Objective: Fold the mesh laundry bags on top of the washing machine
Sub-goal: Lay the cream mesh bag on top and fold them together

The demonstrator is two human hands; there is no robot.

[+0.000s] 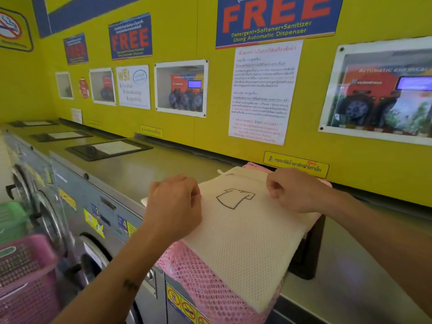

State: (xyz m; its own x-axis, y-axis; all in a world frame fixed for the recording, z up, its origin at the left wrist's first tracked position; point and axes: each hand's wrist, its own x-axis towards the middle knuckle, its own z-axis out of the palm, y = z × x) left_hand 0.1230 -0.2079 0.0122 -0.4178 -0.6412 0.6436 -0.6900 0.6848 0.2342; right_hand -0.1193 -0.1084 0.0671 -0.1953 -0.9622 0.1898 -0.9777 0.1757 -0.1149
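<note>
A cream mesh laundry bag (247, 237) with a black shirt outline lies flat on the washing machine top (145, 169). Under it is a pink mesh bag (205, 286), whose edge hangs over the machine's front. My left hand (174, 206) pinches the cream bag's left edge. My right hand (294, 190) pinches its far right edge, near the drawstring end. Both fists are closed on the fabric.
A black lid panel (308, 249) sits under the bags at the right. More lid panels (109, 149) run along the machine tops to the left. A pink basket (25, 272) and a green basket (11, 218) stand low left. The yellow wall (210, 134) is close behind.
</note>
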